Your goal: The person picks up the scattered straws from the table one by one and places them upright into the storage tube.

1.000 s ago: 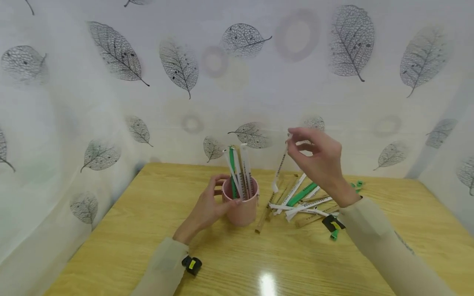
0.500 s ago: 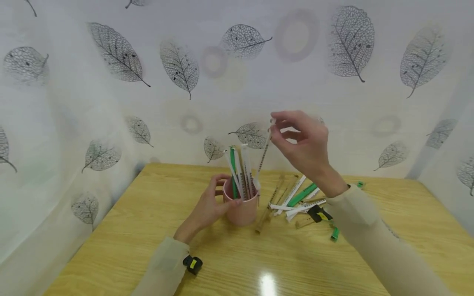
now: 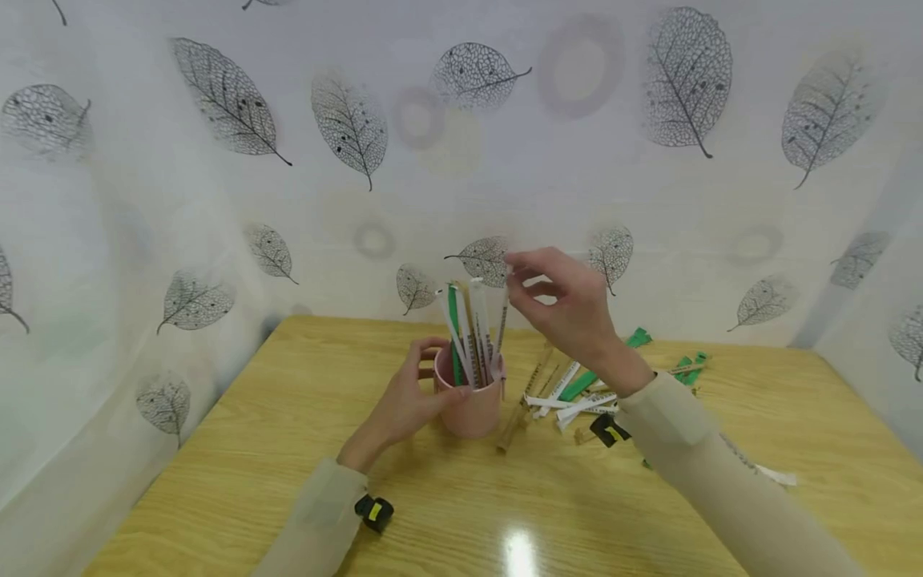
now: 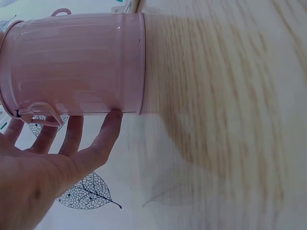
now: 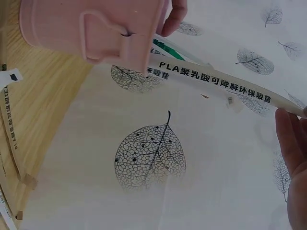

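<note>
A small pink metal pail [image 3: 472, 415] with side handles stands upright on the table. My left hand [image 3: 404, 410] holds it, thumb at the near rim and fingers along its left side; the left wrist view shows fingertips against the pail wall [image 4: 72, 62]. Several wrapped straws [image 3: 479, 324], white, brown and one green, lean inside. Above the pail's right side, my right hand [image 3: 566, 303] pinches the top end of a paper-wrapped straw [image 5: 211, 79] with printed lettering. The lower end of this straw is inside the pail, hidden by the wall in the right wrist view.
Right of the pail lies a loose pile of wrapped straws [image 3: 570, 393], white, brown and green. Some are partly hidden under my right forearm. A leaf-patterned cloth [image 3: 447, 184] hangs behind the wooden table [image 3: 288, 417].
My right hand has moved left with the straw, from above the pile to above the pail, then down, bringing the straw's lower end into the pail. The left hand has stayed put.
</note>
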The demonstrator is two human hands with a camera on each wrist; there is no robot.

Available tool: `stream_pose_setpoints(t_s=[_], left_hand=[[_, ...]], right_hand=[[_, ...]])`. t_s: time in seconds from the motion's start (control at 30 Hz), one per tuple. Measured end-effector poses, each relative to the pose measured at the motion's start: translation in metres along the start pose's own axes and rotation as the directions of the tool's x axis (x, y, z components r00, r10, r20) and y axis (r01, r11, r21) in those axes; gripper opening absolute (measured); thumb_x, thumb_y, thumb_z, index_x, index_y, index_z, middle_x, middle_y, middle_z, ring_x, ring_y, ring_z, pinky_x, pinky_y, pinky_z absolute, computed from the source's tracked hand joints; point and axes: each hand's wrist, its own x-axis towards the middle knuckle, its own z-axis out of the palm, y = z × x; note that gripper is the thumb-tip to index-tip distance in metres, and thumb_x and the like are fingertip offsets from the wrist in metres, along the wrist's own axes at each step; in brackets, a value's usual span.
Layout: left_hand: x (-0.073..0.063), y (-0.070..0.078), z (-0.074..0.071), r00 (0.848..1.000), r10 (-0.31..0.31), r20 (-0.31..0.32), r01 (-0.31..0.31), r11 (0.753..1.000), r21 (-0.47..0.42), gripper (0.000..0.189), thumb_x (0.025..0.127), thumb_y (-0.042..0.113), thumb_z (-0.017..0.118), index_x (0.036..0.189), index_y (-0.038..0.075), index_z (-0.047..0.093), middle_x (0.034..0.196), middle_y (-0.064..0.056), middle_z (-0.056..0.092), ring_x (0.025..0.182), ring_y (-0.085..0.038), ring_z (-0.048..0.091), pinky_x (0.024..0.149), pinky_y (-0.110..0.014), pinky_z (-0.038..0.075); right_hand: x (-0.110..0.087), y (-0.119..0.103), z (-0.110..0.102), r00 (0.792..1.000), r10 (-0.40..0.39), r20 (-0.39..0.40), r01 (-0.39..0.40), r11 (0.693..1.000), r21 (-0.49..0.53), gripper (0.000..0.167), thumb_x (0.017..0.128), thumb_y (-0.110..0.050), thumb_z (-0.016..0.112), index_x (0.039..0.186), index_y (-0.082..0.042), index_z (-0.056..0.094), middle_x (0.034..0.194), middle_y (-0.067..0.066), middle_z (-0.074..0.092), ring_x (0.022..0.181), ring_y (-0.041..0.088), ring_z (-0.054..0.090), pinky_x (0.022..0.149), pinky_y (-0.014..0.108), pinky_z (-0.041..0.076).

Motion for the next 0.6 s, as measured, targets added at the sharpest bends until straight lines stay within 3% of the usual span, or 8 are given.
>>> stream_pose_setpoints(t_s=[0.6], left_hand=[[0.000,0.000,-0.001,1.000,-0.001,0.003,0.001,1.000,-0.011,0.073,0.088,0.033,0.078,0.149,0.026,0.037,0.147,-0.013,0.049,0.127,-0.038,0.057,0.104,-0.054,0.051]], right_hand=[[-0.048,0.015,0.022,0.985,0.074,0.155,-0.075,0.997,-0.003,0.034,0.084,0.018,0.070,0.114,0.004,0.070,0.106,0.017,0.074,0.084,0.026,0.076,0.069,0.023,0.062]])
